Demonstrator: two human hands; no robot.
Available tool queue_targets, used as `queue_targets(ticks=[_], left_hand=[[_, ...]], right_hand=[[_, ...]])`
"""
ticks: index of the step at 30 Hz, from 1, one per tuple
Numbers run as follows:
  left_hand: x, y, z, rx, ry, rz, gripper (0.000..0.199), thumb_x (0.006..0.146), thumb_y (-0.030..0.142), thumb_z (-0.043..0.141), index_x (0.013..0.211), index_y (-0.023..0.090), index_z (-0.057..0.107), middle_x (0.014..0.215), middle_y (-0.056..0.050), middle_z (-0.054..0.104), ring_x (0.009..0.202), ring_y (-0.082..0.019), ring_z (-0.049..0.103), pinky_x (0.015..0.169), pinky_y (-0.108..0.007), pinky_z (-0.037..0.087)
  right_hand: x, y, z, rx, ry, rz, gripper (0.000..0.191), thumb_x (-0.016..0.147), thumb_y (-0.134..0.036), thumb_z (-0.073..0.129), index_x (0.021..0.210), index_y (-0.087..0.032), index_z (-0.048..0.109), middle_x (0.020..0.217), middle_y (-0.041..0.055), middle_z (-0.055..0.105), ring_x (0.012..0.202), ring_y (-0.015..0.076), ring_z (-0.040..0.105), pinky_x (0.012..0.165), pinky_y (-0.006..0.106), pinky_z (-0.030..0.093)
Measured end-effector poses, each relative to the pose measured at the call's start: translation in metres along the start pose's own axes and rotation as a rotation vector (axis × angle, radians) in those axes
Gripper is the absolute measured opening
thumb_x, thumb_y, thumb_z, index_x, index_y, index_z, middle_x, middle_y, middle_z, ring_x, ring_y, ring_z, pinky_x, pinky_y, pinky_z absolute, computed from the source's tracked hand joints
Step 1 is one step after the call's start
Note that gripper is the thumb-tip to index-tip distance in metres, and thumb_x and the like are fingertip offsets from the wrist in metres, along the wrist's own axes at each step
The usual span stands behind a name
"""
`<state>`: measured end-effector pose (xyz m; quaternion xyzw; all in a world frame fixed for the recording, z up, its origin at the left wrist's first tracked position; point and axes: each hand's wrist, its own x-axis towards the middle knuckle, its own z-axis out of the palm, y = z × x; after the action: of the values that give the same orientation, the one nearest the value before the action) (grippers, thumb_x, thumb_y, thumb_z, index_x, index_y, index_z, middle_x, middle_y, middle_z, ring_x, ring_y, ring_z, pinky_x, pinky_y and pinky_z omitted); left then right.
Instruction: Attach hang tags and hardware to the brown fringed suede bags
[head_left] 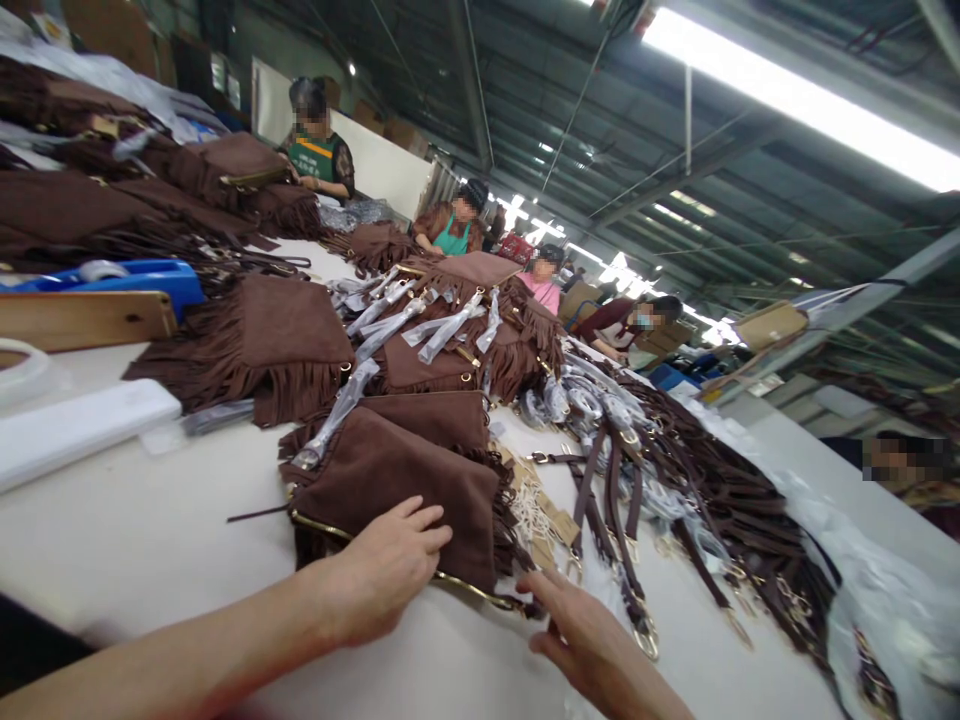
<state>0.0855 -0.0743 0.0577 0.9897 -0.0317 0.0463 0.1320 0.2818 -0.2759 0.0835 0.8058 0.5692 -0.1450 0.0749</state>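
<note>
A brown fringed bag lies on the white table in front of me, its gold zip edge towards me. My left hand rests flat on the bag's near side, fingers stretched out. By the near right corner, my right hand has its thumb and forefinger apart around the dark end of the zip; the forefinger appears to touch it. A clear plastic-wrapped strip lies across the bag's left part. White strings on brown card tags sit just right of the bag.
Fringed brown bags are heaped beyond. Dark straps with gold clasps spread along the right. At left are a blue tape dispenser, a phone-like gold slab and a white box. Several co-workers are at the far side.
</note>
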Motion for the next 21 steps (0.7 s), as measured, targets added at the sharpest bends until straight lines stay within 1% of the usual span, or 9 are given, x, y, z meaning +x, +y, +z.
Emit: queue_targets(ticks=[3,6,8,11,14,16,17,19,21], left_hand=[[0.010,0.025,-0.003,-0.065,0.020,-0.098,0.018,0.082,0.010,0.058,0.097,0.012,0.067,0.108,-0.014,0.069,0.108,-0.031,0.062,0.095,-0.044,0.049],[0.031,0.050,0.004,-0.329,0.026,-0.142,0.034,0.081,0.015,0.065,0.115,0.017,0.059,0.103,-0.008,0.071,0.090,-0.026,0.067,0.080,-0.034,0.052],[0.047,0.060,0.016,-0.542,0.048,-0.183,0.040,0.078,0.022,0.073,0.116,0.019,0.059,0.095,-0.004,0.073,0.082,-0.024,0.067,0.072,-0.029,0.050],[0.066,0.062,0.032,-0.734,0.203,-0.258,0.009,0.086,0.020,0.065,0.094,0.019,0.064,0.084,-0.002,0.072,0.077,-0.020,0.065,0.067,-0.025,0.045],[0.071,0.054,0.036,-0.879,0.352,-0.247,0.013,0.091,0.013,0.054,0.080,0.017,0.061,0.081,-0.001,0.068,0.075,-0.016,0.062,0.067,-0.023,0.040],[0.067,0.049,0.031,-0.980,0.395,-0.206,0.012,0.090,0.013,0.055,0.080,0.017,0.060,0.076,0.001,0.064,0.071,-0.013,0.058,0.066,-0.021,0.039],[0.064,0.048,0.028,-1.017,0.405,-0.187,0.011,0.090,0.013,0.055,0.080,0.017,0.059,0.074,0.002,0.061,0.069,-0.013,0.056,0.065,-0.020,0.038],[0.058,0.048,0.023,-1.041,0.419,-0.154,0.010,0.088,0.011,0.054,0.081,0.017,0.057,0.073,0.003,0.059,0.068,-0.012,0.054,0.064,-0.020,0.038],[0.052,0.050,0.020,-1.020,0.441,-0.125,0.009,0.089,0.012,0.051,0.082,0.018,0.053,0.077,0.001,0.061,0.070,-0.012,0.056,0.065,-0.020,0.039]], right_hand=[[-0.002,0.002,-0.006,-0.173,0.041,0.024,0.049,0.076,0.007,0.048,0.113,-0.024,0.059,0.107,0.0044,0.075,0.089,0.0228,0.075,0.066,0.025,0.051],[-0.005,-0.006,-0.007,-0.324,0.222,0.030,0.040,0.078,0.004,0.046,0.102,-0.025,0.059,0.086,0.0006,0.077,0.067,0.0229,0.076,0.048,0.024,0.045],[-0.007,-0.019,-0.007,-0.432,0.355,-0.020,0.035,0.075,0.004,0.047,0.091,-0.024,0.060,0.072,-0.0012,0.073,0.051,0.0217,0.072,0.039,0.025,0.039],[-0.014,-0.034,-0.009,-0.499,0.569,-0.182,0.038,0.076,0.005,0.042,0.094,-0.023,0.062,0.079,0.0020,0.075,0.041,0.0171,0.066,0.037,0.026,0.039],[-0.023,-0.032,-0.011,-0.306,0.858,-0.325,0.035,0.091,-0.006,0.043,0.114,-0.025,0.061,0.113,0.0092,0.075,0.071,0.0181,0.075,0.062,0.026,0.055],[-0.026,-0.023,-0.010,-0.062,1.003,-0.258,0.020,0.096,-0.018,0.051,0.109,-0.026,0.063,0.114,0.0088,0.074,0.088,0.0193,0.074,0.076,0.026,0.057],[-0.025,-0.019,-0.008,0.080,1.017,-0.157,0.014,0.096,-0.024,0.053,0.105,-0.025,0.064,0.108,0.0079,0.075,0.088,0.0192,0.074,0.075,0.025,0.057],[-0.020,-0.016,-0.003,0.389,0.905,0.051,0.023,0.098,-0.039,0.050,0.106,-0.023,0.064,0.094,0.0066,0.075,0.077,0.0180,0.073,0.063,0.023,0.057],[-0.012,-0.022,0.005,0.706,0.696,0.144,0.048,0.097,-0.058,0.040,0.115,-0.019,0.061,0.078,0.0043,0.072,0.062,0.0175,0.070,0.049,0.023,0.053]])
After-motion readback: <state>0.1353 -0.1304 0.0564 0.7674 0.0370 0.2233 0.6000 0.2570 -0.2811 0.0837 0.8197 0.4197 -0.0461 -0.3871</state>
